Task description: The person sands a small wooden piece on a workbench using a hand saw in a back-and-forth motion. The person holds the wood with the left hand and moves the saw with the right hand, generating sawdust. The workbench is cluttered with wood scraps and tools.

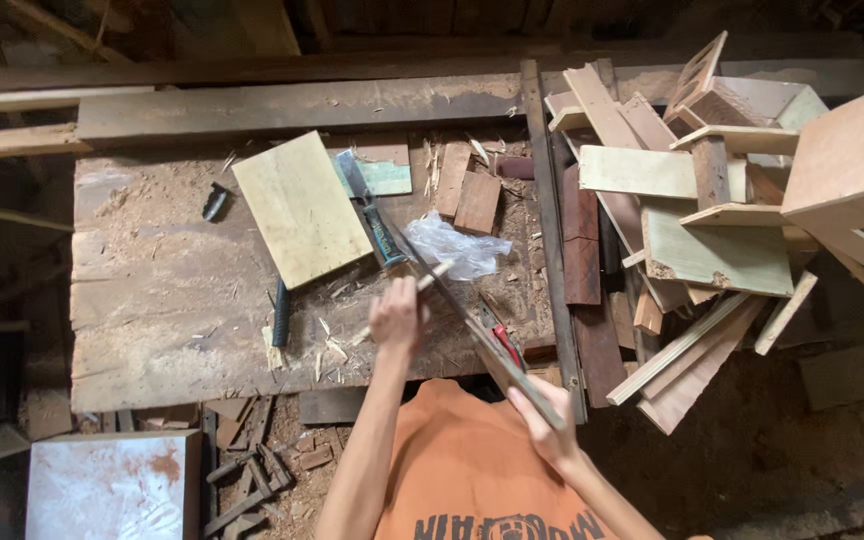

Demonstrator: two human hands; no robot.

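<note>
Left grip (397, 318) closed around thin stick (430, 277), right grip (544, 432) clutching long dark blade (462, 315), over workbench (162, 300)

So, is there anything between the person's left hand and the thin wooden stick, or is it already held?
Nothing visible stands between them. The left hand already grips the thin wooden stick, and the right hand holds the long dark slat lying against it above the workbench.

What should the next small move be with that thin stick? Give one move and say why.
Probably another short stroke of the long blade along the thin stick. The left hand pinches the stick over the workbench, the right hand grips the blade's near end, and pale shavings already lie below.
</note>
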